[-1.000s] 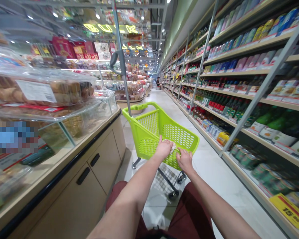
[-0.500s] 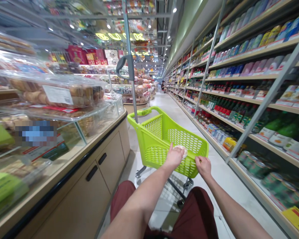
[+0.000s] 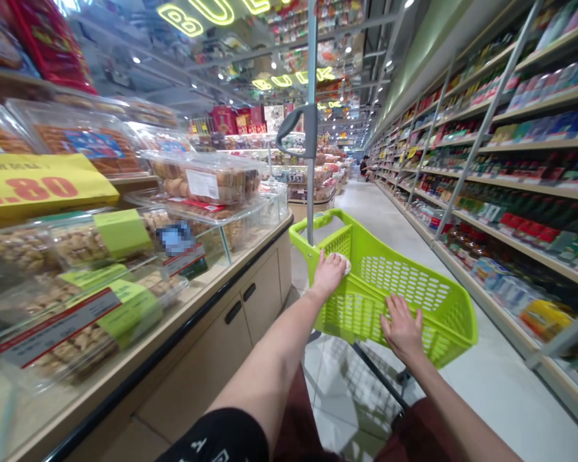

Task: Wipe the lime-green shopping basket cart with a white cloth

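A lime-green shopping cart (image 3: pixel 397 273) with a perforated plastic basket stands before me, side-on. My left hand (image 3: pixel 328 277) is closed over a crumpled white cloth or tissue (image 3: pixel 347 264), pressed on the near rim of the basket close to the handle end. Most of the white piece is hidden under the fingers. Against the outer near side of the basket rests my right hand (image 3: pixel 403 326), fingers spread and holding nothing. A grey pole (image 3: pixel 311 186) with a grey grip (image 3: pixel 296 131) rises at the handle end.
On the left is a counter (image 3: pixel 250 308) with clear boxes of baked snacks (image 3: pixel 205 179) and a yellow price sign (image 3: pixel 43 183). Stocked drink shelves (image 3: pixel 510 179) line the right side. The tiled aisle (image 3: pixel 359 199) runs ahead, with a person (image 3: pixel 365 168) far along it.
My left hand has slid the white piece along the rim toward the handle end. My right hand has left the far end's rim and opened against the basket side. The view has turned left.
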`<state>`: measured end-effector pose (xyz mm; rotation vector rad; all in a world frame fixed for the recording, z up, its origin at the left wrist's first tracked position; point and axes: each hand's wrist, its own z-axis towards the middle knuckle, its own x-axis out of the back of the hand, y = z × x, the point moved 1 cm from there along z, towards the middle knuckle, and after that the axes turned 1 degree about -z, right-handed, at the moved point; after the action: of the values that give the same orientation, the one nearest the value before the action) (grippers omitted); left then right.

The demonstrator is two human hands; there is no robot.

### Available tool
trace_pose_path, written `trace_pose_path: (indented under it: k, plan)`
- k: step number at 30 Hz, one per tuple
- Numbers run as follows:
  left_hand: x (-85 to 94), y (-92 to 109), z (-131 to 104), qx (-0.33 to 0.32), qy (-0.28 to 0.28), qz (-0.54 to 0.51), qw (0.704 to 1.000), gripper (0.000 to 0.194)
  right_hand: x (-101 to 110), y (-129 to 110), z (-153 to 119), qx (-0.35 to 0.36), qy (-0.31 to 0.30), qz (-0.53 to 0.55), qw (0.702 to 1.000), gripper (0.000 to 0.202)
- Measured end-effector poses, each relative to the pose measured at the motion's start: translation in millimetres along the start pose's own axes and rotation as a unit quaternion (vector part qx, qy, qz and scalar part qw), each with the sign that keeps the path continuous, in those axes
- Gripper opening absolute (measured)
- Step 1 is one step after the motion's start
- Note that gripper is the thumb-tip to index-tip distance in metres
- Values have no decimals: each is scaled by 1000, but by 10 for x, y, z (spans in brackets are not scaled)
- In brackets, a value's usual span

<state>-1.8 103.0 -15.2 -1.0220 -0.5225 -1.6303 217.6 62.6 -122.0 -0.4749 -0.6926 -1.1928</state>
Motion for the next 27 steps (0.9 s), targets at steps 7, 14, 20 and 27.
trace_pose_path:
  k: [7,14,20,27]
  plan:
    - [-29,-61,-49,21,-3,7,1000,30,-11,59,-19,-2,0,9,1000,42]
    - [10,-55,-71,-26,-18,-7,999,32,-1,96,-34,-17,8,21,1000,43]
    - [24,-295,-14,42,-7,-15,999,38,79,97,-39,-30,1,17,999,42]
    - [-168,198,-75,-60,-32,-78,995,35,153,-61,46,-25,-19,52,998,43]
